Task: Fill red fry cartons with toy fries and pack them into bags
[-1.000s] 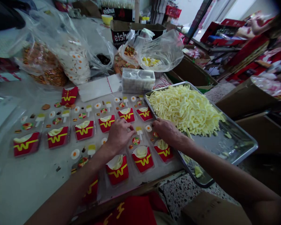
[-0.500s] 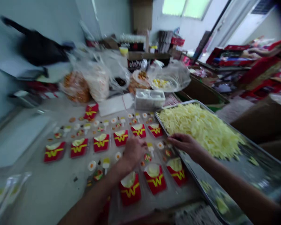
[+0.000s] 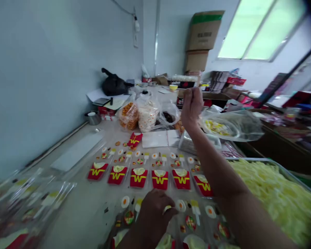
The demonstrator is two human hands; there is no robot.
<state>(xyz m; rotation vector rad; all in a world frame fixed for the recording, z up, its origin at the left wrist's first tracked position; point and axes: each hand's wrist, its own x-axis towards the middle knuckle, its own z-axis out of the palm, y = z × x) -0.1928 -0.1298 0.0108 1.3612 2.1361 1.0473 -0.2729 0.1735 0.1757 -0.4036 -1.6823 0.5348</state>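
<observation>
My left hand is over the near row of clear packs, its fingers curled in a pinch. A small whitish-yellow bit shows between the fingertips; I cannot make out its kind. Around it lie miniature fried eggs, round pizza-like pieces and a yellow-and-white popsicle shape. Red cartons with a yellow W form a row beyond. My right hand is raised over the back of the table, fingers closed; anything inside is hidden. Its forearm crosses above the metal tray of pale yellow strips.
Bags of orange bits and white pieces stand at the back. An open plastic bag with yellow-and-white pieces lies right of my right hand. Stacked filled packs are at the left. A white board lies near the wall.
My right hand has left the edge of the strip tray and risen toward the back. My left hand is lower in the view, over the near packs. The view has turned left and upward.
</observation>
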